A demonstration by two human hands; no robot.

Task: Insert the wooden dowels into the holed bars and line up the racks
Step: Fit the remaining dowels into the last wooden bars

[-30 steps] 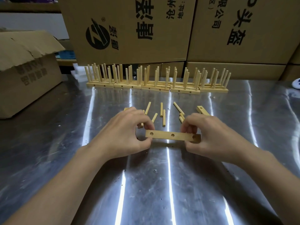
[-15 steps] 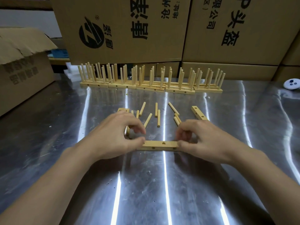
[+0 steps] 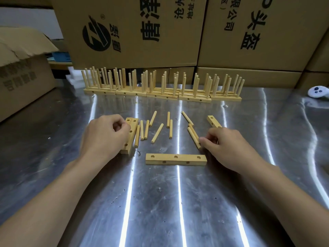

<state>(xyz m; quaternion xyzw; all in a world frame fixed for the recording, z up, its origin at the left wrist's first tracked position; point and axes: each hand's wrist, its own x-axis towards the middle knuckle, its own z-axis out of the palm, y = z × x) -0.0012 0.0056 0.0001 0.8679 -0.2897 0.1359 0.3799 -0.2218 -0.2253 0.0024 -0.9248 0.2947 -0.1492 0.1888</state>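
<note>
The holed bar [image 3: 176, 159] now lies released on the tabletop [image 3: 160, 202], hands apart. The right hand [image 3: 226, 148] pinches a loose dowel [image 3: 193, 135]; the left hand [image 3: 105, 138] curls over spare bars [image 3: 131, 135], its grip unclear. Inserting should begin.

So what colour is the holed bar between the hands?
The bar is pale yellow wood, head view.

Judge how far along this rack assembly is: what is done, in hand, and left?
Done: a row of finished racks stands at the back. In hand: an empty holed bar lies in front; the right hand pinches a dowel. Left: its holes, the spare bars by the left hand, loose dowels.
</note>
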